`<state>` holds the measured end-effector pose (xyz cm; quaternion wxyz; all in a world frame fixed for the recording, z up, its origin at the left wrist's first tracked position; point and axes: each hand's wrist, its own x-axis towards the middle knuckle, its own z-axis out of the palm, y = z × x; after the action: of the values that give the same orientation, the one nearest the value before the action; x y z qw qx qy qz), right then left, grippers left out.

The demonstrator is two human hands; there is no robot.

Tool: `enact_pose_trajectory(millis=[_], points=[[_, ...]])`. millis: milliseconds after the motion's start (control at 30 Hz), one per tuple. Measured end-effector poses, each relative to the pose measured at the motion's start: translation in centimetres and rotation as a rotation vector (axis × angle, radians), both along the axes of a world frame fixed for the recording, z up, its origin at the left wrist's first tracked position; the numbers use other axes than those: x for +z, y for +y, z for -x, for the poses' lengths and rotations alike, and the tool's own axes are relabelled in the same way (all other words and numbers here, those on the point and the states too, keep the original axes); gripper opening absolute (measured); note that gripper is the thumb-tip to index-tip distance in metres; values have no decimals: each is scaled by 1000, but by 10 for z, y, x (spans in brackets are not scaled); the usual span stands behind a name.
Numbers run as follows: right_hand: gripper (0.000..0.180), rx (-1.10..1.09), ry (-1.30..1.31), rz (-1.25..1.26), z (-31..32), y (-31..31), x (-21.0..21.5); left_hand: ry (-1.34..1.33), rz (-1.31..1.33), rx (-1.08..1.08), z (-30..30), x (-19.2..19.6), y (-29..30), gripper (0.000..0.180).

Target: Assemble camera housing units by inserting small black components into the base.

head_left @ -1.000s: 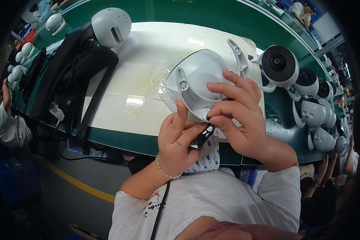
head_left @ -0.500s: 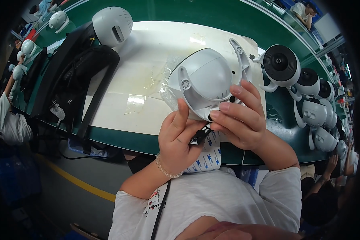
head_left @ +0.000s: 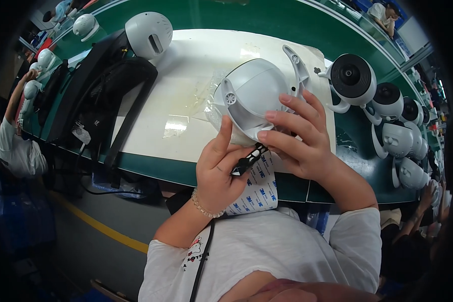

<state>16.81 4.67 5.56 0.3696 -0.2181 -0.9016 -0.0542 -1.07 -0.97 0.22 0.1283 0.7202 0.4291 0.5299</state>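
A white rounded device housing [head_left: 259, 83] lies on a pale board, with curved legs [head_left: 230, 99] sticking up from its ring-shaped base. A small black dot [head_left: 293, 88] shows on that base. My right hand [head_left: 307, 143] rests along the near right side of the base, fingers spread and fingertips on it; its thumb is hidden. Left of it, my left hand [head_left: 219, 171] is closed around a white backing sheet [head_left: 256, 195] with blue print, which hangs towards my shirt. A black strip with light round gaps [head_left: 248, 160] shows at its top. One left finger points up beside the near leg.
Clear plastic wrap [head_left: 212, 95] lies under the housing. A black bag [head_left: 93, 95] and another white device [head_left: 149, 36] stand on the left. Several white devices with black round faces [head_left: 354, 75] line the right. Other people work along both sides.
The fingers of my right hand have spread from a pinch at the base's near edge. More of the black strip shows at my left hand. The view has shifted slightly.
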Motion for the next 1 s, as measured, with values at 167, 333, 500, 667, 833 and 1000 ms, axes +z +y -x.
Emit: enact_pose_trajectory(millis=[167,333,500,667,833,1000], points=[[19,161,77,122,4,-20,9,-47,-4,5,-1,1,-7,33],[11,200,42,-36,8,-23,-10,-19,-47,9,2,0,-10,42],[13,184,102,62,11,-25,-7,-24,-58,16,2,0,-13,43],[15,290,82,-207,8,-32,-3,-72,-12,-16,6,1,-14,43],[27,352,0,481,18,-31,35,-28,-121,-73,11,0,-13,41],[33,377,-51,633,16,-32,30,50,-175,-57,14,6,-14,38]])
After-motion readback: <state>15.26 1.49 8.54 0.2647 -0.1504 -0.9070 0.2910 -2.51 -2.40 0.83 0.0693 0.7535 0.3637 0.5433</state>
